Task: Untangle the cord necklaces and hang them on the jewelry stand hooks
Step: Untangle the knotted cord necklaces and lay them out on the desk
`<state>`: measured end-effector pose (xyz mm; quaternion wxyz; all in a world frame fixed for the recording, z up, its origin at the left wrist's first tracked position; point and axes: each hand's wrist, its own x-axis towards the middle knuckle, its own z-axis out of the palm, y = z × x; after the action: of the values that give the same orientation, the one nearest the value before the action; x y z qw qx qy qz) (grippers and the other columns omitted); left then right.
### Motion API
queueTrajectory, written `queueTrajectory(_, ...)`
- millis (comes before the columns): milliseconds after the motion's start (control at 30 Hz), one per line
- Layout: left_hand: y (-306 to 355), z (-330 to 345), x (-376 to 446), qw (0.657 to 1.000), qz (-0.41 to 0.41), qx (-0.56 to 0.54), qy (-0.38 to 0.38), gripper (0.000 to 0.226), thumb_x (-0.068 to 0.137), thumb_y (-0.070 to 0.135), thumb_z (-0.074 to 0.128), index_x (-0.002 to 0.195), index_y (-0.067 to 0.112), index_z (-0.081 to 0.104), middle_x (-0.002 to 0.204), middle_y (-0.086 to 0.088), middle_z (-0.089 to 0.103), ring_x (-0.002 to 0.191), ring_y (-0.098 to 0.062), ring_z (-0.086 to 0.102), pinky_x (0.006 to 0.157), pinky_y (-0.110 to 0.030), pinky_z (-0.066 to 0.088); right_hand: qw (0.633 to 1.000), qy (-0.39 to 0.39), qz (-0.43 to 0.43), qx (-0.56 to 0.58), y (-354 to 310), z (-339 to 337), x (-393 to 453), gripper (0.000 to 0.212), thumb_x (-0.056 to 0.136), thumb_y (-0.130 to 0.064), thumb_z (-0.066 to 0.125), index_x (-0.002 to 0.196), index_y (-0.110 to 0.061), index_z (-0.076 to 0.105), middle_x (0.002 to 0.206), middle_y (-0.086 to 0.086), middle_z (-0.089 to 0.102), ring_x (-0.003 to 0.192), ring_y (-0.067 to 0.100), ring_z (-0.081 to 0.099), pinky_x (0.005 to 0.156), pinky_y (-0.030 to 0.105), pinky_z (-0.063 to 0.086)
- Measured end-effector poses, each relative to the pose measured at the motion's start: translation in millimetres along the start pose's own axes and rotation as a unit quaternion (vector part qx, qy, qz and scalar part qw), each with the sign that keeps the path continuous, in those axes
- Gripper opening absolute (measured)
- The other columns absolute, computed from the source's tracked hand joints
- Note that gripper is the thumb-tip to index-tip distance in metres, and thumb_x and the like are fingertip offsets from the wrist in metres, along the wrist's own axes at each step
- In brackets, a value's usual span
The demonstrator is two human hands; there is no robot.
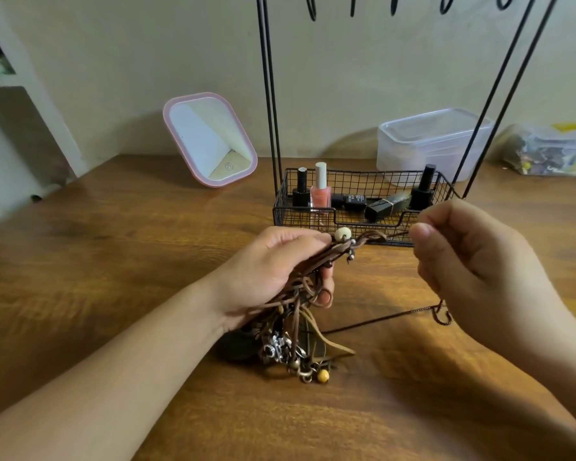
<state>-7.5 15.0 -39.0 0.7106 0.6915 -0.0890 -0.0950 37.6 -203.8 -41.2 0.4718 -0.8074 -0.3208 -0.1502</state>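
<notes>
Left hand (273, 271) fingers grasp the tangled cord necklaces (300, 314) above the wooden bench (130, 261), right hand (473, 261) pinches one dark cord (379, 319) beside them, jewelry stand (363, 207) just beyond.

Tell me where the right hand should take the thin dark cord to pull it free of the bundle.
Pinch the thin dark cord on its taut bare stretch between the bundle in the left hand and the right hand, probably close to the tangle. Come from above and the right: that span hangs clear over the table, while its bundle end is buried among pendants.
</notes>
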Motion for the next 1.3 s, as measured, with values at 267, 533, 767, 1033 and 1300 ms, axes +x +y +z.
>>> queueTrajectory(267, -6.3, -12.9, 0.1, 0.995, -0.051, -0.041, -0.069, 0.038, 0.095, 0.021, 0.054, 0.120, -0.007, 0.056, 0.086, -0.004, 0.063, 0.074, -0.007, 0.063, 0.065, -0.017, 0.052, 0.996, -0.007, 0.063, -0.062, 16.5, 1.0, 5.2, 0.017, 0.094, -0.029, 0.057, 0.078, -0.030, 0.057, 0.061, -0.009, 0.063, 0.055, 0.007, 0.058, 0.050, 0.014, 0.044)
queueTrajectory(533, 2.7, -27.5, -7.1, 0.982, -0.026, 0.033, -0.185, 0.085, 0.077, -0.006, 0.062, 0.153, 0.019, 0.032, 0.110, -0.010, 0.065, 0.095, -0.019, 0.064, 0.080, -0.027, 0.053, 0.985, 0.039, 0.095, -0.139, 15.2, -6.6, 9.3, 0.010, 0.093, -0.026, 0.064, 0.083, -0.025, 0.062, 0.069, -0.009, 0.060, 0.063, 0.010, 0.056, 0.048, 0.022, 0.036)
queueTrajectory(767, 6.5, -24.0, -9.6, 0.980, -0.003, 0.148, -0.133, 0.094, 0.076, -0.012, 0.061, 0.153, 0.031, 0.029, 0.121, -0.011, 0.064, 0.114, -0.032, 0.061, 0.102, -0.043, 0.049, 0.984, 0.005, 0.088, -0.157, 11.5, -7.3, 7.7, 0.011, 0.091, -0.025, 0.067, 0.083, -0.029, 0.061, 0.068, -0.016, 0.055, 0.061, -0.001, 0.048, 0.051, 0.017, 0.031)
queueTrajectory(1033, 3.4, -20.5, -9.8, 0.984, -0.016, 0.145, -0.098, 0.094, 0.074, -0.001, 0.072, 0.153, 0.030, 0.031, 0.141, -0.007, 0.057, 0.133, -0.022, 0.052, 0.110, -0.043, 0.042, 0.980, -0.037, -0.016, -0.193, 10.7, 0.9, -0.5, 0.009, 0.081, -0.035, 0.070, 0.088, -0.030, 0.066, 0.081, -0.015, 0.056, 0.077, 0.011, 0.052, 0.064, 0.018, 0.037)
queueTrajectory(1300, 2.0, -21.0, -13.3, 0.987, 0.029, 0.141, -0.065, 0.083, 0.072, 0.018, 0.074, 0.147, 0.036, 0.043, 0.150, 0.002, 0.049, 0.140, -0.024, 0.044, 0.115, -0.061, 0.029, 0.976, -0.137, -0.116, -0.126, 3.5, 14.6, -10.8, 0.015, 0.086, -0.045, 0.069, 0.078, -0.032, 0.074, 0.072, -0.018, 0.062, 0.079, 0.008, 0.055, 0.064, 0.032, 0.048)
